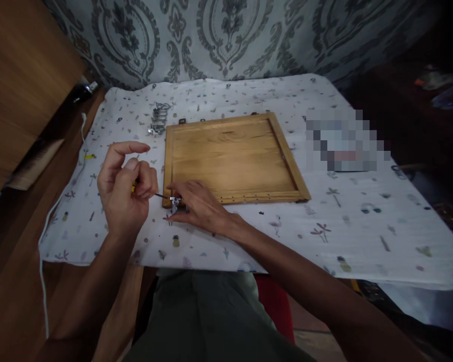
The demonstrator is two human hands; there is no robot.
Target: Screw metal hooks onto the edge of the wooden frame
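Panel (226,156) of pale brown wood, with a raised frame, lying flat on a white patterned cloth (362,241), with its near edge towards the person. One metal fitting (175,201) is at its near left corner. The right hand (202,206) is closed around this fitting, fingers on the panel side and thumb on the near side. The left hand (126,193) is curled around the yellow handle of a screwdriver (134,187), index finger stretched out above; the thin shaft points at the fitting. Whether the tip touches a screw is too small to tell.

As far as can be judged, work on this corner fitting is under way and unfinished, since hand and tool are both at it; how firmly it is fixed cannot be told. More fittings (158,119) lie loose in a row beyond the left hand, apart from the panel, and seem unused. Small dark marks dot the near edge; they may be holes or screws.

Counted: one panel, one screwdriver, one fitting at the corner. The loose row seems to hold about five, but they overlap, so the number is uncertain. Two small dark pieces (182,121) (254,113) show along the far edge. One blurred-out item (343,143) lies to the right, well apart from the panel.
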